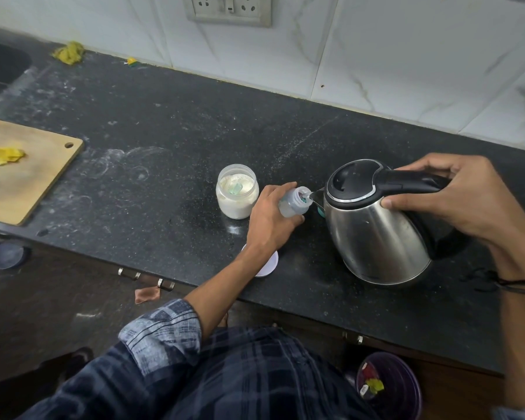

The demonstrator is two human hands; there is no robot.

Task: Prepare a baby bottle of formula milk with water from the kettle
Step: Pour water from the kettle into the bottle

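Nearest the camera is the person's dark plaid shirt (225,374), its left sleeve rolled to the elbow. On the floor to the right stands a round purple bin (406,389) with scraps of rubbish inside.

Above them runs the front edge of the black speckled stone desk (194,131). A flat white round lid (269,266) lies near that edge, partly hidden under the left forearm.

Further in, the left grip (269,216) is wrapped round a small clear plastic baby bottle (294,204), fingers curled about its body. The bottle is uncapped and leans to the right, with its open mouth towards the kettle. I cannot tell whether its base touches the desk.

The right grip (455,198) is closed on the black handle (412,181) of a stainless steel kettle with a black lid (373,234), thumb on the near side. A thin black band (515,284) circles that wrist. The kettle tilts leftwards, and its spout (315,197) sits right at the bottle's mouth. Whether water is running is too fine to make out.

Just left of the bottle stands an open clear plastic jar of white powder (237,192) with a pale teal scoop (235,188) in it.

Well to the left lies a wooden cutting board (28,171) bearing yellow scraps (6,155). At the back, a crumpled yellow cloth (69,52) lies beside a dark sink (0,65). A socket plate (228,9) is set in the white marbled tile wall (406,56).
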